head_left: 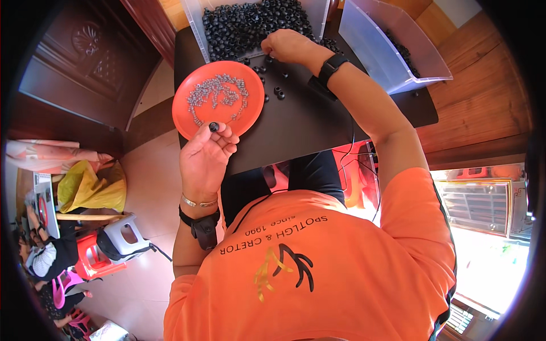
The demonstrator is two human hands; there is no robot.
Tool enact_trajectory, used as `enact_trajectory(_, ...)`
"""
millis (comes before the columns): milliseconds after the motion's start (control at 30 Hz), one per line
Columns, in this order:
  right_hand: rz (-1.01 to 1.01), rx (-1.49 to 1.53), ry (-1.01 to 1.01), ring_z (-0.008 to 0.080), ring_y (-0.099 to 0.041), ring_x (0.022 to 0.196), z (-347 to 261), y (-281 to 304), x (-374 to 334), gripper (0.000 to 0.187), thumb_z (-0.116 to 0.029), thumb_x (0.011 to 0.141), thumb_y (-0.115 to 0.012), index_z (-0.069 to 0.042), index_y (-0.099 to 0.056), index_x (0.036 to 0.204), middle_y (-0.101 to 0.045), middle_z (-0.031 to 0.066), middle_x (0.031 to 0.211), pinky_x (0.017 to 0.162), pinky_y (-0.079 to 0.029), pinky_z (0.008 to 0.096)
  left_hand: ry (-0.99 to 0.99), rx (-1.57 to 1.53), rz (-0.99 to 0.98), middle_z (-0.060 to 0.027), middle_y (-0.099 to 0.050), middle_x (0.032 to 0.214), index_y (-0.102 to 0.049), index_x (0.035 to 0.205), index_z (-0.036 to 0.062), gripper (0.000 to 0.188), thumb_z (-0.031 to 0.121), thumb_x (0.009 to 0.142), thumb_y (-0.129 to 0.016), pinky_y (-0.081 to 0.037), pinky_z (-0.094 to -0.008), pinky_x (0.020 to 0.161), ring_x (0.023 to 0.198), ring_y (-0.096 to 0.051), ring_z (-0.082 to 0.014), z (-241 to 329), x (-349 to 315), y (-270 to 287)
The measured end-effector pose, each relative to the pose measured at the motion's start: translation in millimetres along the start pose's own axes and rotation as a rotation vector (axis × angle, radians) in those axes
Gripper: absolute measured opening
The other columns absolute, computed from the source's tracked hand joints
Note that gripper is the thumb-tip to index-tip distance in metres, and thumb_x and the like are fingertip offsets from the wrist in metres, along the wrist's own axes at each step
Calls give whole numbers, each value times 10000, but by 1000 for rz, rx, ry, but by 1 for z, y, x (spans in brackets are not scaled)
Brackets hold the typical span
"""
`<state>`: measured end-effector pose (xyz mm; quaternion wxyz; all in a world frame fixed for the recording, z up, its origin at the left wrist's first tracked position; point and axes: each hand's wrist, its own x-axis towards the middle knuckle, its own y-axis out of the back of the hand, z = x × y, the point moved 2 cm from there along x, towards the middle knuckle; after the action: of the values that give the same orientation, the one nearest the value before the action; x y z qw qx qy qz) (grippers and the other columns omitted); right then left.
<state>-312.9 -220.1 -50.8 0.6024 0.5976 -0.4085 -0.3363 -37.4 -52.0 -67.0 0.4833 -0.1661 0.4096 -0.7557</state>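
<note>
My left hand (207, 153) is closed, palm up, holding a small round black bead-like part (214, 127) with a hole in it between thumb and fingers. It is over the near rim of an orange-red plate (255, 85). Many tiny silvery metal pieces (216, 91) lie spread on that plate, too small to name surely. My right hand (287, 46) reaches to the front wall of a clear plastic bin (196, 28) heaped with black parts (250, 23). Its fingers are bent together; what they pinch, if anything, is mostly hidden.
Several loose black parts (278, 92) lie on the dark table (307, 128) beside the plate. At the right a second clear bin (375, 51) stands tilted, some black parts inside. A cable (354, 122) hangs over the table's near edge. People and stools (94, 256) are far left.
</note>
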Motion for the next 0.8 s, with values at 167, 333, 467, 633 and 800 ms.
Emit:
enact_trajectory(167,-5,-44,-3,339,-631,819,-5,1,-7,105,-65,746,-593,-57,-636,841,-655,142,810,735,-495,441,0,-6,-19,-99,-562,942,-549,954,19,188,188,948,-465,-447,-334,791,904,-567,-247,3,-3,0)
enact_trajectory(333,9,-8,-82,287,-643,760,7,14,-25,118,-71,769,-583,-39,-641,868,-652,133,780,675,-498,406,-10,-1,-33,-94,-575,954,-556,965,18,210,199,945,-450,-458,-326,772,873,-591,-235,1,-5,-4)
enact_trajectory(467,84,728,-145,92,-589,725,-16,44,-46,173,-108,846,-630,-48,-667,1004,-648,10,801,646,-488,276,-27,-7,-79,-78,-589,950,-575,950,24,227,218,948,-457,-461,-316,775,874,-598,-225,4,-9,-7)
enact_trajectory(633,142,1618,32,117,-622,796,-88,51,-77,189,-92,898,-613,-6,-633,1065,-676,72,956,734,-501,243,-43,-23,-117,-81,-601,943,-588,956,22,242,226,952,-457,-465,-311,778,875,-607,-227,4,-11,-18)
enact_trajectory(800,141,1806,164,154,-629,839,-136,38,-81,173,-73,883,-624,0,-639,1040,-670,101,968,761,-504,270,-32,-54,-132,-86,-607,942,-592,981,20,250,228,957,-456,-467,-311,773,873,-610,-229,5,-10,-21)
